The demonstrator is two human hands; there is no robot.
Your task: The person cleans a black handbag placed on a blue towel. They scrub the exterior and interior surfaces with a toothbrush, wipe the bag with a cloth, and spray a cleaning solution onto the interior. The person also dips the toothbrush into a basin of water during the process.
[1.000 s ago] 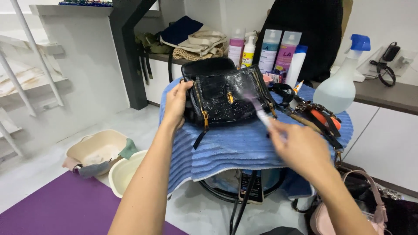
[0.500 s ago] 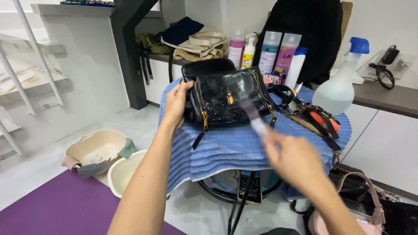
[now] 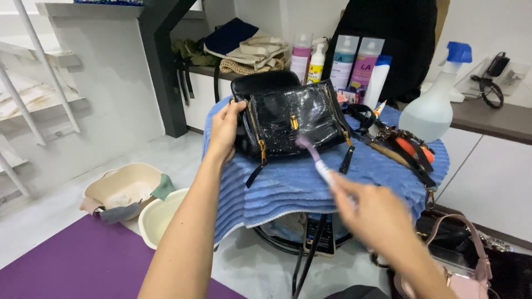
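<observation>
Left hand steadies black bag; right hand holds brush against it.

bag-cleaning workshop | cleaner bottles | spray bottle | basins

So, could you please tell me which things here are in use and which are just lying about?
In use: black handbag, small brush, blue towel, left hand, right hand.
Lying about: spray bottle, beige basins, pink bag, bottles.
</observation>
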